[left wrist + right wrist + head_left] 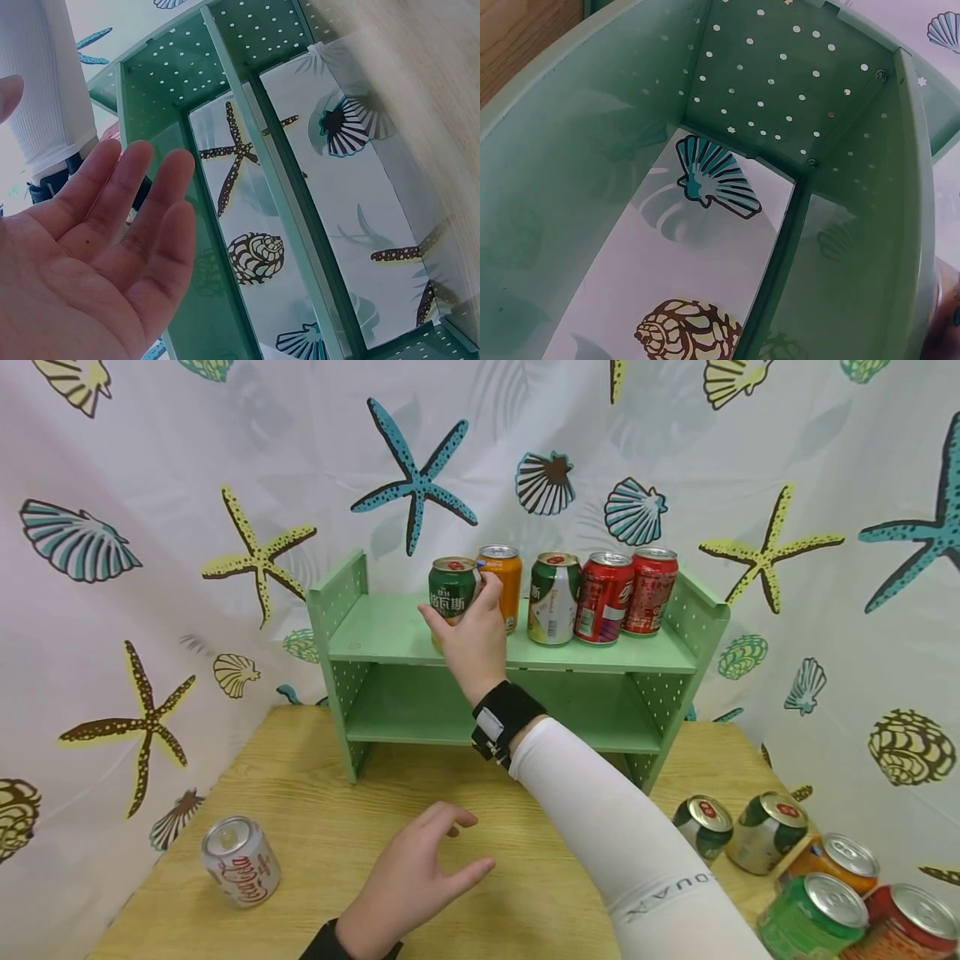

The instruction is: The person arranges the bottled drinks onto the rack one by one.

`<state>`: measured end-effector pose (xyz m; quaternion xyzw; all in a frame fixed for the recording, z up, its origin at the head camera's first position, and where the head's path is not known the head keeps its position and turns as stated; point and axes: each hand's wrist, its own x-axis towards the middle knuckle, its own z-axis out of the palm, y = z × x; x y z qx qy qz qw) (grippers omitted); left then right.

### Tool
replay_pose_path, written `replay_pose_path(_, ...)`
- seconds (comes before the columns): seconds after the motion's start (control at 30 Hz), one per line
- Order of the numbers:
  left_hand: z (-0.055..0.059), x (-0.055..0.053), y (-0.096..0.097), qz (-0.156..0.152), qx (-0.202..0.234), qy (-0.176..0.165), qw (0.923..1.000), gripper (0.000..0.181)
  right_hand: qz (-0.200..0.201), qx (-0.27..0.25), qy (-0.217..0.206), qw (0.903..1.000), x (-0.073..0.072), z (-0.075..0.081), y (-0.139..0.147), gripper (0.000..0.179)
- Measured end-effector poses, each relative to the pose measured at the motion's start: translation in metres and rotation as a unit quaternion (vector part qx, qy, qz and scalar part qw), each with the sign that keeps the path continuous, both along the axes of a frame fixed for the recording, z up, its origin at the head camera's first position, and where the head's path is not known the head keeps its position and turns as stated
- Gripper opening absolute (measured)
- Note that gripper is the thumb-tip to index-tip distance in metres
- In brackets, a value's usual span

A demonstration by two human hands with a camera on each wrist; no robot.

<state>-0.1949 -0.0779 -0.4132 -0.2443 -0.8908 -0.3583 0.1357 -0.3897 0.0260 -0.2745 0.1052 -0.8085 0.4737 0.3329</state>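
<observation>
My right hand (477, 642) grips a dark green can (450, 583) at the left end of the row on the green shelf's top board (375, 631). Thumb and fingers lie on either side of the can; whether its base touches the board is hidden. Close behind it stands an orange can (510, 589). Farther right are a green and white can (553, 602) and two red cans, one (602, 597) beside the other (651, 593). My left hand (420, 877) hovers over the table with fingers loosely bent, holding nothing; its palm shows in the left wrist view.
A silver Coca-Cola can (242, 864) stands at the table's left. Several cans cluster at the front right, among them a bright green one (813, 917) and a red one (907, 922). The shelf has perforated side panels (341, 597) and a lower board (420, 718). A patterned curtain (300, 443) hangs behind.
</observation>
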Motion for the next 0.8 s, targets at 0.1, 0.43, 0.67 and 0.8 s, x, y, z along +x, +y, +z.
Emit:
replay_pose_path(0.1, 0.0002, 0.0005, 0.0002, -0.002, 0.000, -0.009, 1.0000, 0.037, 0.001, 0.000, -0.004, 1.0000, -0.0009, 0.0005, 0.0009, 0.088)
replay_pose_path(0.43, 0.0009, 0.0012, 0.0010, -0.008, -0.001, -0.017, 0.9998, 0.036, -0.015, 0.002, -0.016, 0.9998, -0.0051, 0.0018, 0.0038, 0.089)
replay_pose_path(0.67, 0.0004, 0.0009, 0.0009, -0.008, -0.002, -0.016, 0.9998, 0.035, -0.019, 0.011, -0.031, 0.9993, -0.0012, 0.0045, 0.0035, 0.089)
replay_pose_path(0.8, -0.0002, 0.0008, 0.0006, -0.005, -0.002, -0.012, 0.9999, 0.035, -0.030, 0.021, -0.039, 0.9986, 0.0010, 0.0056, 0.0035, 0.091)
